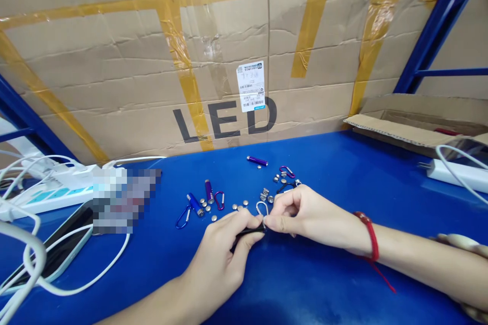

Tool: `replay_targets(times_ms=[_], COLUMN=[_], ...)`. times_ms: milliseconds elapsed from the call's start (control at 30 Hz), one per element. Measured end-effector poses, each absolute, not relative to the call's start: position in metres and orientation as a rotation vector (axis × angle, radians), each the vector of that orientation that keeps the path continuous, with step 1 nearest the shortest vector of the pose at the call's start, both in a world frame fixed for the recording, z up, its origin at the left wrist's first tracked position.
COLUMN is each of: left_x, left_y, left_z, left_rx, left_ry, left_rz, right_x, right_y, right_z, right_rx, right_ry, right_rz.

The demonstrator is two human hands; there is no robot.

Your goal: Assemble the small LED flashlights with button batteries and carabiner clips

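My left hand (229,244) is closed around a slim black flashlight (249,231), mostly hidden by the fingers. A silver carabiner (262,206) stands up at its end, pinched by my right hand (301,216) where the two hands meet. Just beyond lie several button cells (240,207) and small silver metal pieces (264,193). To the left are a blue flashlight (195,204) with a blue carabiner (183,217), and a purple flashlight (209,191) beside a purple carabiner (219,200). Farther back lie another purple flashlight (257,161) and carabiner (286,171).
A large taped cardboard box (305,96) marked LED stands behind the blue table (305,284). Left are a power strip (57,198), white cables (114,269) and a phone (64,244). Right are an open cardboard tray (396,129) and another white power strip (457,175).
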State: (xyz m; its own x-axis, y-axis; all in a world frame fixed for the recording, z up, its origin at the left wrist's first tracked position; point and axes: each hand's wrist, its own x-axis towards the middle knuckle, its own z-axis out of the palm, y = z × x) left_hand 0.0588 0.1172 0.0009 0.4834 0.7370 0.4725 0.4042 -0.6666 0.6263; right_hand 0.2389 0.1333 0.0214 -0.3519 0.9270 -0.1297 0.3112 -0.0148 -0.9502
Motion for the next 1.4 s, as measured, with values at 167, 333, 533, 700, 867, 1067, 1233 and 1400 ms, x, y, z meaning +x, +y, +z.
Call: replay_targets(times_ms=[167, 333, 533, 700, 867, 1067, 1233, 1400], left_x=[0.062, 0.062, 0.058, 0.057, 0.056, 0.057, 0.06, 0.06], left_y=[0.119, 0.118, 0.113, 0.114, 0.115, 0.115, 0.112, 0.111], left_z=[0.002, 0.002, -0.001, -0.002, -0.006, -0.006, 0.005, 0.012], left_rx=[2.14, 2.066, 2.252, 2.333, 2.453, 2.419, 2.246, 2.084], left_ry=[1.033, 1.025, 0.876, 0.768, 0.75, 0.782, 0.86, 0.981], left_rz=[1.007, 0.984, 1.108, 1.092, 1.117, 1.159, 1.121, 1.033], right_x=[0.24, 0.241, 0.245, 0.243, 0.238, 0.236, 0.235, 0.236], right_y=[0.138, 0.141, 0.139, 0.131, 0.126, 0.124, 0.125, 0.131], right_z=[0.02, 0.019, 0.014, 0.02, 0.02, 0.022, 0.02, 0.015], right_rx=[-1.243, -1.194, -1.089, -1.026, -1.061, -1.03, -1.096, -1.204], right_ry=[-1.684, -1.669, -1.833, -1.998, -1.813, -1.485, -1.572, -1.88], right_rz=[1.374, 1.434, 1.419, 1.349, 1.673, 2.011, 1.86, 1.379])
